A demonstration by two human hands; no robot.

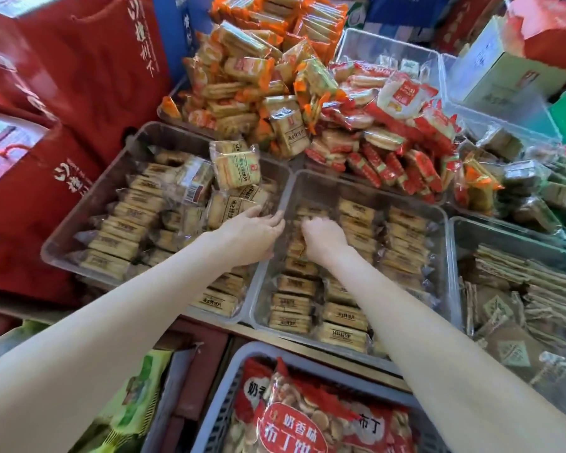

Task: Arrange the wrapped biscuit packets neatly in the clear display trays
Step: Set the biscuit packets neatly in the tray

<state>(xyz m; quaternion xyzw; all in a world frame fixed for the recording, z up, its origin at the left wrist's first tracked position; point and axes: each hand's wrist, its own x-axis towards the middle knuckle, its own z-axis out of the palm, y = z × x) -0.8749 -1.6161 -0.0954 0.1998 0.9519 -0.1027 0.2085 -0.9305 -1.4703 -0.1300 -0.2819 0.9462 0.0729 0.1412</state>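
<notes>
Nearest, a grey basket of bagged biscuits. Beyond, the right hand, fingers curled, grips biscuit packets rowed in the middle clear tray; the left hand rests relaxed across the left tray rim. Farthest, orange packets heaped.

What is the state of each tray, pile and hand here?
left tray: packets partly in rows, loose ones heaped at the back
middle tray: packets in neat rows
left hand: reaches into left tray, touching packets
right hand: curled on packets in middle tray
orange packets: piled loose
</notes>
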